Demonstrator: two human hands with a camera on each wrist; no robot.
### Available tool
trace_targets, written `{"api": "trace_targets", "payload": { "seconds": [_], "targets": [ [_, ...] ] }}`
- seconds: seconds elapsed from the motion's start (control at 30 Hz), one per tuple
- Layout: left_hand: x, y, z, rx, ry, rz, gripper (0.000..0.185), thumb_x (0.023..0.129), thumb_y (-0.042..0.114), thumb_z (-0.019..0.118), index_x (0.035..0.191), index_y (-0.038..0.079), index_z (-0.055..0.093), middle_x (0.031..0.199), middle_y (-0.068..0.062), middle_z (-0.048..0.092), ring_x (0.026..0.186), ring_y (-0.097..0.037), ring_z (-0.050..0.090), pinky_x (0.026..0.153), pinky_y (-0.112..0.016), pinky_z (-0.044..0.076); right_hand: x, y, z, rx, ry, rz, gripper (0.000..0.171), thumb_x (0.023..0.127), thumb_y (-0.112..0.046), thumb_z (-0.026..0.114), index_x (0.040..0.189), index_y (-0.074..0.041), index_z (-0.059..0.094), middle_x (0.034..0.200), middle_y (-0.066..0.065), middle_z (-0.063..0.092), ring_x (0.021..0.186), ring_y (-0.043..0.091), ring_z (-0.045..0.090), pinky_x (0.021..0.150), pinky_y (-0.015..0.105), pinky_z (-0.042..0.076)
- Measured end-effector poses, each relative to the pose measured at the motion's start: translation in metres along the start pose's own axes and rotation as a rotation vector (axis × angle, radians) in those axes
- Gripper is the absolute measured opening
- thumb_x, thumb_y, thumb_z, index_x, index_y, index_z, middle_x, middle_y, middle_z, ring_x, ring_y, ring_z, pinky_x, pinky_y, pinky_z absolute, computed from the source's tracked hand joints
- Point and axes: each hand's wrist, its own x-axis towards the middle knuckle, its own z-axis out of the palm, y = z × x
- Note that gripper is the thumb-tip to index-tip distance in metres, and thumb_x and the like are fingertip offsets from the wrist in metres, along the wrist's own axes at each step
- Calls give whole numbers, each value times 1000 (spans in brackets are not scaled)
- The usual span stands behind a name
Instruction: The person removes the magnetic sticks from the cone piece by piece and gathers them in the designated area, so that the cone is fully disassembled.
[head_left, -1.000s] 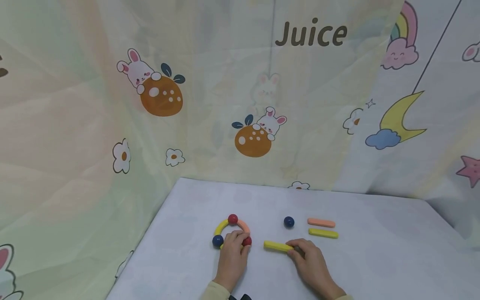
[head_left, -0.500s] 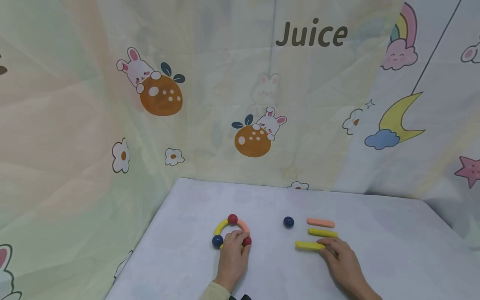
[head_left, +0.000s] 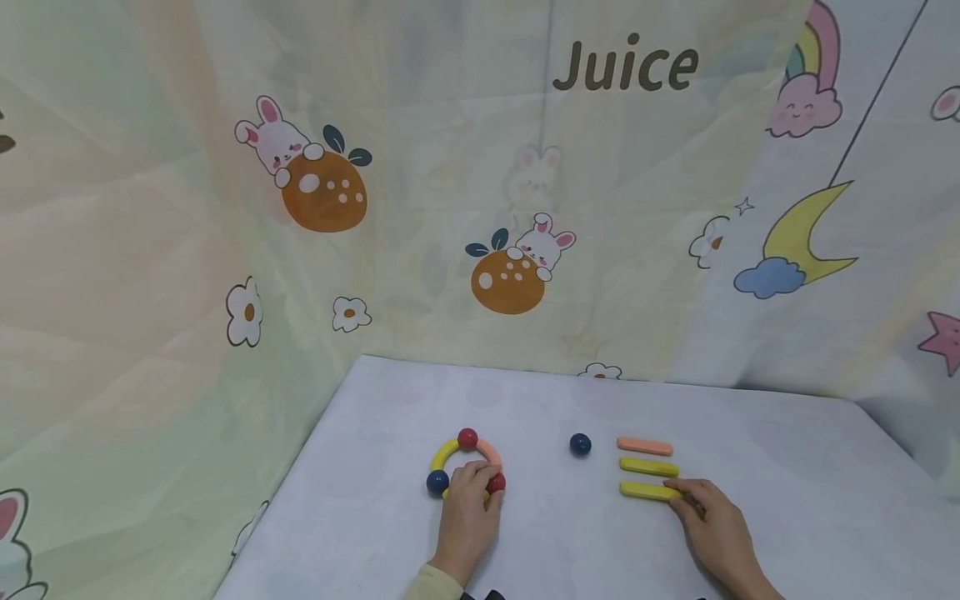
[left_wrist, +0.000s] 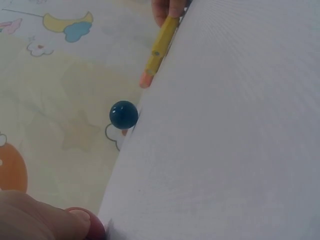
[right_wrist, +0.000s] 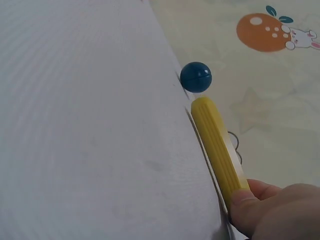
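Near yellow bar (head_left: 649, 491): lies flat on the table (head_left: 787, 467), right of centre, long side running left-right. Nearest of three stacked bars; just beside the middle one.
Right hand (head_left: 716, 533): on the table at the bar's right end, fingertips (head_left: 686, 492) touching that end. In the right wrist view a fingertip (right_wrist: 245, 200) presses the bar's (right_wrist: 217, 147) end; whether other fingers curl round it cannot be told.
Middle yellow bar (head_left: 648, 467): parallel, just beyond the near one.
Orange bar (head_left: 645, 447): farthest of the three, parallel, just beyond the middle bar.
Loose blue ball (head_left: 580, 444): left of the orange bar, apart from it, alone on the table. Seen also in the left wrist view (left_wrist: 123, 114) and the right wrist view (right_wrist: 196, 76).
Ring piece: left of centre, well apart from the bars. A yellow arc (head_left: 442, 454) and an orange arc (head_left: 489, 451) meet at a far red ball (head_left: 467, 438); a blue ball (head_left: 437, 482) sits at the left end, a near red ball (head_left: 495, 482) at the right.
Left hand (head_left: 468, 512): lies over the near side of the ring, fingers bent down, tips by the near red ball. Touch appears likely; a firm grasp cannot be told.
Sleeve (head_left: 435, 585): pale yellow, at the left wrist.
Backdrop (head_left: 450, 208): printed cloth behind the table with rabbits, oranges, flowers, a moon and the word "Juice".
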Motion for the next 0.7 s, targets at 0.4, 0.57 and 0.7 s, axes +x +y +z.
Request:
{"api": "trace_targets", "payload": {
  "seconds": [0.4,0.57,0.7],
  "targets": [
    [0,4,0,12,1,-31,35,84,15,77,118,15,69,114,4,61,103,-12,52,87,-31,53,0,1,0,-24,49,1,26,87,-3,69,113,-8,68,99,7,60,78,17,51,57,21,42],
    [0,3,2,14,3,-26,35,84,15,77,119,15,69,115,5,61,103,-12,52,87,-31,53,-1,2,2,-28,64,-10,25,87,-3,68,112,-7,68,99,8,60,79,17,52,58,21,43],
    [0,3,2,11,10,-22,35,84,15,78,118,15,70,114,5,61,102,-12,52,86,-30,53,-1,2,4,-30,81,-13,25,87,-3,69,112,-6,69,99,9,61,78,17,53,58,21,43]
  ]
}}
